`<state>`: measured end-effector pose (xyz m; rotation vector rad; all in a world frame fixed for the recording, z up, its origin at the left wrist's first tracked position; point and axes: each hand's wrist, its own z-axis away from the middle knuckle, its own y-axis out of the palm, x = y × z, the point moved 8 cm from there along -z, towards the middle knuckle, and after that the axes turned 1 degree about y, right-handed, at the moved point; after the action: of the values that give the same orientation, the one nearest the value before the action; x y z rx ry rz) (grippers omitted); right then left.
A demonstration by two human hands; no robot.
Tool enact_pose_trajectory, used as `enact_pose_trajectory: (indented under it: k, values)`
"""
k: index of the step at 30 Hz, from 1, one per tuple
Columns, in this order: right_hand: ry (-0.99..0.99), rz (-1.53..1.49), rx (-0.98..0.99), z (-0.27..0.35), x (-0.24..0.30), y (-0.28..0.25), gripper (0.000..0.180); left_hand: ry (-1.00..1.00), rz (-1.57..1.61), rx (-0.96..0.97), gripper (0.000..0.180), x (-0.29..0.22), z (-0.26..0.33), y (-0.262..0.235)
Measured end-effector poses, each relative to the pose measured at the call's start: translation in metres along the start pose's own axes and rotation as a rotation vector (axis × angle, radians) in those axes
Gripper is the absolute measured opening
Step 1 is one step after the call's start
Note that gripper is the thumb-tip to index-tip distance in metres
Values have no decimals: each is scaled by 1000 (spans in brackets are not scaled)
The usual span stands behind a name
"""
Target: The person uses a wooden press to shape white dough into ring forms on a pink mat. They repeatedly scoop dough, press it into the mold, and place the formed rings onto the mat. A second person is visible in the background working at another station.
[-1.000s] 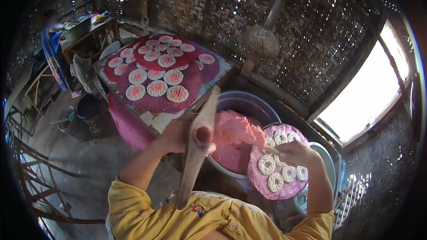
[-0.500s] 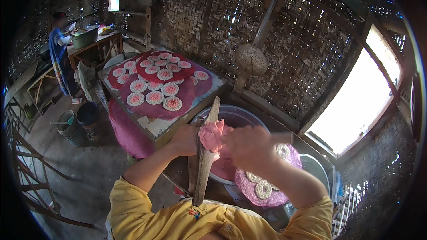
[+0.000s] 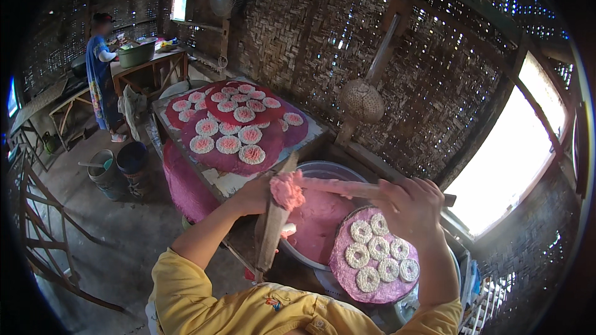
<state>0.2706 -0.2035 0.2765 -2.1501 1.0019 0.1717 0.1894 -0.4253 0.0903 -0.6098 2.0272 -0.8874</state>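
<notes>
A long wooden plank [image 3: 270, 242] stands upright before my chest, with a lump of pink dough [image 3: 287, 191] on its upper part. My left hand [image 3: 251, 196] grips the plank from the left; its fingertips are hidden behind the wood. In my right hand [image 3: 412, 208] is a flat wooden stick [image 3: 363, 190], smeared pink, its far end touching the lump. Below them sits a large basin [image 3: 323, 214] of pink mixture. Right of it, a round pink mat [image 3: 347, 285] bears several pale dough rings [image 3: 379, 248].
Across from me, a table [image 3: 217, 181] holds red and purple mats [image 3: 273, 125] with several pink-and-white flower-shaped pieces [image 3: 251, 154]. Two buckets [image 3: 131, 160] stand on the floor at left. A person [image 3: 101, 80] works at a far bench. A strainer [image 3: 361, 100] hangs on the woven wall.
My right hand has swung right and away from the lump, so the stick now shows at length. More rings on the pink mat are visible. The whole view has shifted slightly.
</notes>
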Motion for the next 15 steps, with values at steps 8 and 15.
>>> enact_pose_trajectory:
  k: [8,15]
  values:
    - [-213,10,154,3,44,48,13,-106,-112,90,42,-19,-7,11]
    - [-235,-12,116,9,72,82,14,-146,-92,144,40,-7,-14,27]
